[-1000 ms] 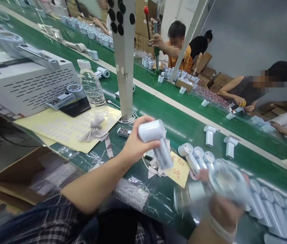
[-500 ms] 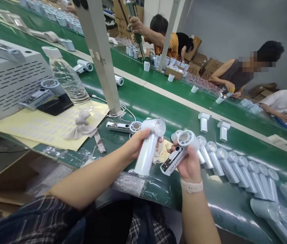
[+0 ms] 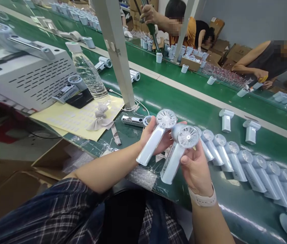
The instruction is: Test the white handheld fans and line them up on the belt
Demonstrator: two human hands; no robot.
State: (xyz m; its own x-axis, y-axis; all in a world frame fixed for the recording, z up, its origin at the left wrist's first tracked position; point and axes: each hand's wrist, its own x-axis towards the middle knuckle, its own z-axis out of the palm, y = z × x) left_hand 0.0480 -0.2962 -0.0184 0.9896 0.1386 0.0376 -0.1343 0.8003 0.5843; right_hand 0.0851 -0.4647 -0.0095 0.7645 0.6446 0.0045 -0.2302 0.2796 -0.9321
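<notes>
Two pale blue handheld fans are held side by side over the table's front edge. My left hand (image 3: 150,135) is closed around the left handheld fan (image 3: 151,146), whose clear finned face points up at me. In my right hand (image 3: 194,166) is the other handheld fan (image 3: 172,162), with dark lettering along its handle and its finned face turned up. The two fan heads are close together, the right one a little nearer to me. Behind my left hand lies another handheld fan (image 3: 132,120), partly hidden by the fingers.
A row of handheld fans (image 3: 246,157) lies to the right, with two more standing behind. At left are a water bottle (image 3: 89,74), a yellow sheet (image 3: 82,119), a cloth and a perforated metal box (image 3: 40,76). A metal post (image 3: 118,51) rises ahead. Co-workers sit across the green belt (image 3: 174,93).
The right fan has been turned over: its ringed side faced up before, and its clear finned face does now. Both fans have come closer together. The camera view has shifted left.
</notes>
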